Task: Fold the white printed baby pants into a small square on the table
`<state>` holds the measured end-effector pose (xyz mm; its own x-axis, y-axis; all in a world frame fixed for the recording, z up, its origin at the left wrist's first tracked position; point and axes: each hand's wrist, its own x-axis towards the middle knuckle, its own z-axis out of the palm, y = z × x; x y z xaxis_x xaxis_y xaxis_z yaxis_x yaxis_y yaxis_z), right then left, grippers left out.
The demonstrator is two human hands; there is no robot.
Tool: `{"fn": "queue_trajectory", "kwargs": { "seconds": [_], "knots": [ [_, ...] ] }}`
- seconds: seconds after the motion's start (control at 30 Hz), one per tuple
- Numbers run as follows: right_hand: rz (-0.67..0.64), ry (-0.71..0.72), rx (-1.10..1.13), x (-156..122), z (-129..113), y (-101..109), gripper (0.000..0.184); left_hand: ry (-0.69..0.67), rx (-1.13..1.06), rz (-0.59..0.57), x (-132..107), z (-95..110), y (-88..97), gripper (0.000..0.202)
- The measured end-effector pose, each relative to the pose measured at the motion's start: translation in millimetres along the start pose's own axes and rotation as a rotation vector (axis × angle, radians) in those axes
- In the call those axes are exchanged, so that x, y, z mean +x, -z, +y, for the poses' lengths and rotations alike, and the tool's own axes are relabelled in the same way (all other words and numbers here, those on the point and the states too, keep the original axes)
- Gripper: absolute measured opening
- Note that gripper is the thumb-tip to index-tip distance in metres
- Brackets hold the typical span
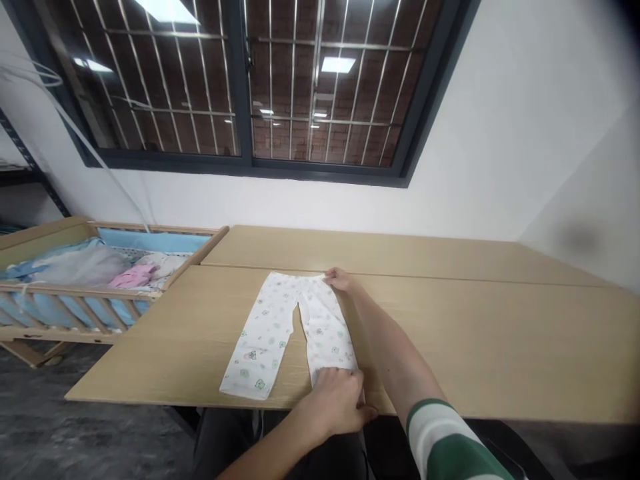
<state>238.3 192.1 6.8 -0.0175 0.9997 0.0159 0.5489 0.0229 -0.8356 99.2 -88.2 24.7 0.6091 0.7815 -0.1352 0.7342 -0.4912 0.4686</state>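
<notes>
A small pair of white pants (263,327) with a green and grey animal print lies flat on the wooden table, waistband away from me and legs spread toward me. My right hand (341,279) reaches across and pinches the right corner of the waistband. At the hem of the right leg, by the table's near edge, my left hand (340,401) is closed over the fabric, with its thumb pointing right. That hem is hidden under my left hand. The left leg lies untouched, its hem close to the edge.
The wooden table (475,340) runs wide to the right and back to a white wall. On the left stands a wooden crib (100,287) with blue lining, holding pink cloth (134,276) and bedding. A dark-framed barred window (245,87) is above.
</notes>
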Motion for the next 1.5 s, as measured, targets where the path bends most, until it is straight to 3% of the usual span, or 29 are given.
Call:
{"fn": "queue_trajectory", "kwargs": {
  "seconds": [0.2, 0.37, 0.43, 0.6, 0.77, 0.97, 1.13, 1.23, 1.37, 1.43, 1.5],
  "knots": [
    [0.043, -0.026, 0.007, -7, -4, -5, 0.022, -0.048, 0.024, -0.043, 10, -5, 9.1, 0.033],
    [0.074, -0.036, -0.007, -12, -14, -8, 0.024, -0.035, -0.001, 0.025, -1, 0, 13.1, 0.026],
    [0.081, -0.035, -0.015, -13, -22, -8, 0.023, -0.007, -0.155, 0.119, -13, -2, 13.9, 0.023],
    [0.071, 0.001, -0.03, -5, -59, -20, 0.026, 0.081, -0.799, 0.305, -48, -25, 13.8, 0.022],
    [0.097, 0.033, -0.094, 9, -101, -66, 0.028, 0.18, -0.935, 0.535, -92, -64, 18.6, 0.03],
    [0.124, 0.029, -0.231, 14, -130, -143, 0.029, 0.43, -0.682, 0.708, -143, -122, 18.9, 0.035],
    [0.078, 0.021, -0.303, 10, -137, -173, 0.027, 0.573, -0.402, 0.672, -162, -150, 14.7, 0.033],
    [0.04, 0.051, -0.331, 2, -142, -177, 0.024, 0.602, -0.197, 0.658, -165, -151, 12.8, 0.029],
    [-0.034, 0.218, -0.347, -34, -155, -180, 0.031, 0.452, 0.188, 0.935, -163, -136, 1.1, 0.025],
    [-0.173, 0.398, -0.342, -71, -161, -180, 0.04, 0.332, 0.323, 0.982, -159, -125, -11.3, 0.035],
    [-0.457, 0.703, -0.334, -117, -163, -176, 0.054, 0.257, 0.44, 0.973, -155, -116, -27.3, 0.048]
  ]
}}
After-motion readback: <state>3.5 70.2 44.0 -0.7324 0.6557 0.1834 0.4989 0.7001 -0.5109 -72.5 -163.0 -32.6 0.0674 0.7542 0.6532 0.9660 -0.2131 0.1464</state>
